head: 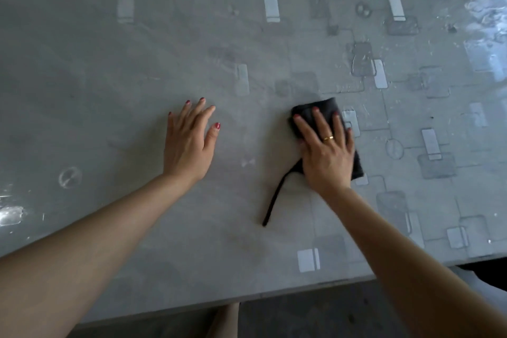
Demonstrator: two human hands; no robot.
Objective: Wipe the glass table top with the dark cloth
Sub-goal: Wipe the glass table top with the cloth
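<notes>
The glass table top fills the head view, grey with pale rectangle patterns and smears under the surface. A folded dark cloth lies flat on it right of centre, with a thin dark strap trailing toward the near edge. My right hand presses palm-down on the cloth, fingers spread, covering most of it. My left hand rests flat on the bare glass to the left of the cloth, fingers apart, holding nothing.
The table's near edge runs across the bottom, with dark floor below it. Bright glare and streaks show at the far right and at the left edge. A round ring mark sits on the glass near my left forearm.
</notes>
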